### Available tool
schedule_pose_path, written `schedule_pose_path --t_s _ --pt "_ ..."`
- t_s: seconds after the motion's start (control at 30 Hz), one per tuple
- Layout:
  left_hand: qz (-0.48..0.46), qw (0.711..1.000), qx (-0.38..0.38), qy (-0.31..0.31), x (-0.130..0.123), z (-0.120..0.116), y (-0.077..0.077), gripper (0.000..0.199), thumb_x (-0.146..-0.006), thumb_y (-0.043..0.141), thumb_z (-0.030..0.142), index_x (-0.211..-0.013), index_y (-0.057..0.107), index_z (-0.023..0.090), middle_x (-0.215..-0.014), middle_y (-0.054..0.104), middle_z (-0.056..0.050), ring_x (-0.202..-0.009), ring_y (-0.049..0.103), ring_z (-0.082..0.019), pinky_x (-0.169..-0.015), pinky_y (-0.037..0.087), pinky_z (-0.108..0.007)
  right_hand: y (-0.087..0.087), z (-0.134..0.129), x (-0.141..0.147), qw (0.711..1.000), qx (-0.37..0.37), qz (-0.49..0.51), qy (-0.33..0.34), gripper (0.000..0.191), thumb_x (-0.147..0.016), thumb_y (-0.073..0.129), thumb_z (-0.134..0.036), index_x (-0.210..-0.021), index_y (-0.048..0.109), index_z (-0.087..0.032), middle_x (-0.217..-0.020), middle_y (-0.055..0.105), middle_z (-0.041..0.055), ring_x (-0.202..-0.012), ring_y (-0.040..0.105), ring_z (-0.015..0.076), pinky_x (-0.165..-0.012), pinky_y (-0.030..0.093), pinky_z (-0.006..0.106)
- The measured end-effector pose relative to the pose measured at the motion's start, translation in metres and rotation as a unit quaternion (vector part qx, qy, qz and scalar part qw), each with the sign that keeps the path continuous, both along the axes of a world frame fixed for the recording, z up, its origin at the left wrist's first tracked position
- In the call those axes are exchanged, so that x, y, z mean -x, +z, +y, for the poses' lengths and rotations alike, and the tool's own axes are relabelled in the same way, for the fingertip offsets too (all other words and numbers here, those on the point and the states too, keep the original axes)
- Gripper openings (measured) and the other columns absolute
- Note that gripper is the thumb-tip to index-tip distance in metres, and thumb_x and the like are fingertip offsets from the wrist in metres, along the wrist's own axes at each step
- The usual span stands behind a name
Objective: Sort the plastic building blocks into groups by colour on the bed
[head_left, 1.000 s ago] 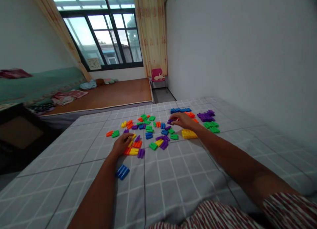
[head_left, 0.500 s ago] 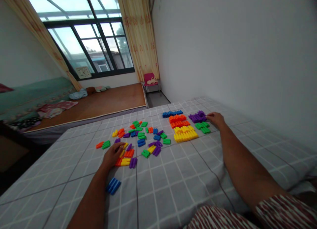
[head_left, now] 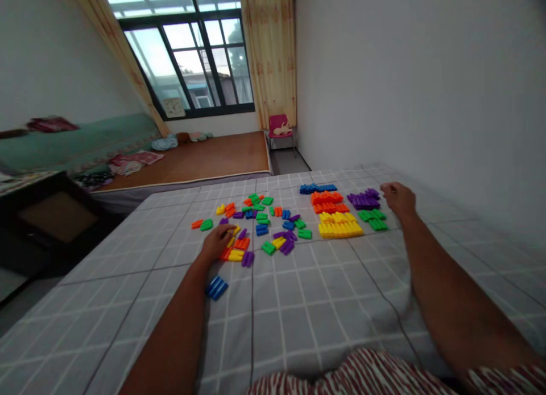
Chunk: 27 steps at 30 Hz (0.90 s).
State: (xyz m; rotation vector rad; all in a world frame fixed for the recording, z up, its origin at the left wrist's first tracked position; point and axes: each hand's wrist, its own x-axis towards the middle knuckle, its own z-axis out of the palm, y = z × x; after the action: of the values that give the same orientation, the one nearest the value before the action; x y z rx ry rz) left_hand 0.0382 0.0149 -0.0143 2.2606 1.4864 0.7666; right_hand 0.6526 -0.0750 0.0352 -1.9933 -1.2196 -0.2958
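Note:
My left hand rests among loose plastic building blocks, its fingers closed around a yellow block. Beside it lie an orange block and a purple block; nearer me is a blue block. Over on the right, my right hand is curled, with nothing visible in its fingers. It hovers just right of the row of purple blocks, a small gap between them. Green blocks lie in front of that row. To their left are yellow rows, orange rows and a blue row.
The blocks lie on a grey checked bedspread. More mixed blocks are scattered mid-bed. A white wall runs along the right. Beyond are a brown mat bed, a pink chair and a dark cabinet.
The view has turned left, shifting everything rightward in the picture. My right hand has drawn slightly away from the purple row. My left hand stays by the same yellow block.

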Motion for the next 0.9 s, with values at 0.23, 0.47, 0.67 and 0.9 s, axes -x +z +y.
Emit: schedule_pose_path --t_s 0.23,0.47,0.67,0.9 --pt "-0.008 1.000 0.001 -0.001 -0.003 -0.001 -0.003 0.036 -0.085 0.048 0.034 -0.110 0.070 0.020 -0.113 0.071 -0.007 -0.106 0.064 -0.022 -0.095 0.049 -0.035 0.043 0.008 0.170 0.887 0.117 -0.024 0.446 0.028 -0.088 0.052 -0.037 -0.101 0.070 -0.020 -0.095 0.073 0.0058 -0.080 0.066 0.0173 -0.073 0.048 0.027" --pt "-0.010 1.000 0.004 -0.006 -0.005 -0.007 0.002 0.034 -0.086 0.049 0.029 -0.111 0.070 0.020 -0.115 0.070 -0.006 -0.106 0.064 -0.021 -0.093 0.050 -0.032 0.005 0.018 0.270 0.767 0.253 -0.137 0.574 0.037 -0.086 0.059 -0.028 -0.122 0.064 -0.021 -0.123 0.066 0.0090 -0.111 0.060 0.0231 -0.091 0.044 0.030" --pt "-0.011 1.000 0.007 -0.006 -0.006 -0.006 0.004 0.034 -0.085 0.049 0.030 -0.110 0.071 0.021 -0.115 0.070 -0.005 -0.105 0.064 -0.022 -0.092 0.050 -0.033 -0.002 0.045 0.282 0.814 0.276 -0.145 0.490 0.029 -0.094 0.047 -0.029 -0.113 0.068 -0.022 -0.112 0.071 0.0058 -0.099 0.064 0.0201 -0.080 0.043 0.026" --pt "-0.022 1.000 0.006 -0.010 -0.006 -0.009 0.004 0.035 -0.086 0.048 0.030 -0.110 0.071 0.019 -0.114 0.070 -0.007 -0.103 0.064 -0.023 -0.091 0.051 -0.035 -0.002 0.053 0.280 0.887 0.201 -0.135 0.393 0.030 -0.094 0.046 -0.030 -0.116 0.065 -0.022 -0.119 0.067 0.0073 -0.106 0.060 0.0218 -0.083 0.042 0.027"
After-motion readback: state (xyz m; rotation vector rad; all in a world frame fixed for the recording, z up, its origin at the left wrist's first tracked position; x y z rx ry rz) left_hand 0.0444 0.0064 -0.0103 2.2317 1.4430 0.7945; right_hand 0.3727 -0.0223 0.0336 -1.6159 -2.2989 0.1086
